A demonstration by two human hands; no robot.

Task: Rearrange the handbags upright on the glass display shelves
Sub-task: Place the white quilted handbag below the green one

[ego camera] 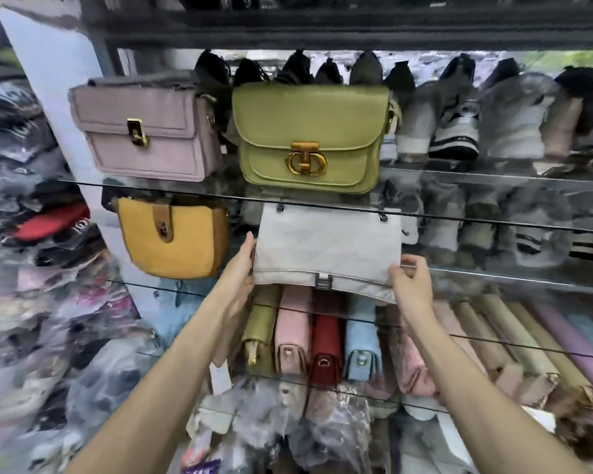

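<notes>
**A:** Left to right on the middle glass shelf (493, 278): a mustard saddle bag (175, 239) stands at the left end, and beside it two hands frame a pale grey quilted handbag (329, 249). What is the risk here?

**B:** The grip looks light. The left hand (242, 271) lies flat and straight-fingered against the bag's left edge, pressing rather than gripping. The right hand (409, 278) pinches the lower right corner between thumb and curled fingers. One pinch and one push could let the bag twist.

**A:** And the bag's footing?

**B:** Its lower edge and clasp overhang the shelf's front lip, so it seems not fully seated. Released now, it could tip forward onto the row of green, pink, red and blue bags (308, 340) on the shelf below.

**A:** Any danger to its neighbours?

**B:** The mustard bag sits just beside the left hand; a sideways shove could nudge it. Above, the mauve bag (144, 131) and olive bag (310, 138) stand upright, well clear.
</notes>
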